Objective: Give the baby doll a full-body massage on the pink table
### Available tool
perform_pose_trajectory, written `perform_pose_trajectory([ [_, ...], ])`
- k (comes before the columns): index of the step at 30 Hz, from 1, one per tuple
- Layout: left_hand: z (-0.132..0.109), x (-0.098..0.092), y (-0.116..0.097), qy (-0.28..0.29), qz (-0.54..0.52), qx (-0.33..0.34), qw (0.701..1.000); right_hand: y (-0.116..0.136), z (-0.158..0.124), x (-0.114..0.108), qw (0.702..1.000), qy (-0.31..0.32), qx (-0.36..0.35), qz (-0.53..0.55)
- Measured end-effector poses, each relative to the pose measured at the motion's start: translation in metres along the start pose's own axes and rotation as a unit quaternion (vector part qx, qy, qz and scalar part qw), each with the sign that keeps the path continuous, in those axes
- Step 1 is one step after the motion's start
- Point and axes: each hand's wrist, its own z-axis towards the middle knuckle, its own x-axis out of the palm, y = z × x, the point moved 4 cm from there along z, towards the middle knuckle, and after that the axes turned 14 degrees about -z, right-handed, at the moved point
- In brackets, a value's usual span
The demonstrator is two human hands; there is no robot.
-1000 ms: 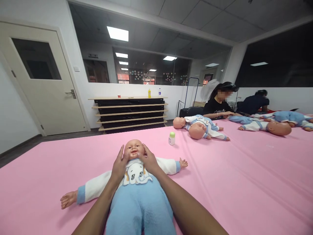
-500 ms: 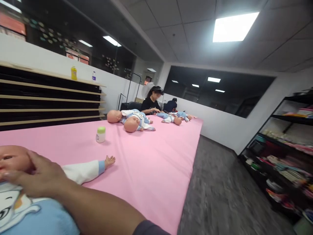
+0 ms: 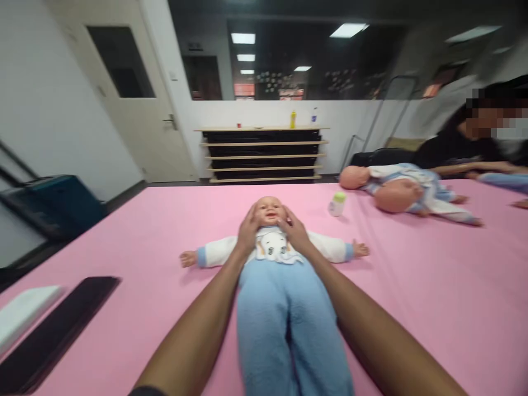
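There lay the baby doll (image 3: 268, 283), face-up on the pink tablecloth (image 3: 412, 286), arms spread wide, presumably keeping the cheeks clear! The left hand (image 3: 248, 230) and right hand (image 3: 296, 230) cupped its face, fingers uncurled along either side, likely steadying it. A green-capped bottle (image 3: 337, 204) stood beyond. Half a second earlier, the left hand was out of view; here both showed!

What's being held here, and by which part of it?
The nearest doll, by its head: the left grip and right grip rest against opposite sides, cupping it between them. How firmly cannot be told.
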Motion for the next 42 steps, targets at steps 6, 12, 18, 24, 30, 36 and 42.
perform_pose_trajectory([
  [6, 0.007, -0.005, 0.023, 0.015, 0.004, 0.019, 1.0, -0.018, 0.0, 0.001, 1.0, 0.004, -0.018, 0.013],
  [12, 0.007, -0.008, 0.026, 0.017, 0.0, 0.012, 1.0, -0.02, 0.001, 0.004, 0.999, 0.031, -0.018, 0.0],
  [18, 0.008, -0.01, 0.029, -0.013, -0.002, 0.013, 1.0, -0.023, 0.002, 0.001, 1.0, -0.005, -0.01, 0.004],
  [24, 0.009, -0.01, 0.032, 0.013, 0.004, 0.008, 1.0, -0.023, 0.002, 0.001, 1.0, 0.001, -0.018, 0.002],
  [30, 0.01, -0.01, 0.033, 0.006, 0.012, 0.007, 1.0, -0.017, 0.0, 0.001, 1.0, 0.01, -0.021, -0.013],
  [36, 0.011, -0.012, 0.034, -0.023, -0.008, 0.004, 1.0, -0.018, -0.001, -0.003, 0.999, -0.026, -0.013, -0.013],
  [42, 0.011, -0.011, 0.036, 0.002, 0.002, -0.002, 1.0, -0.015, -0.002, 0.001, 1.0, 0.01, -0.024, 0.003],
])
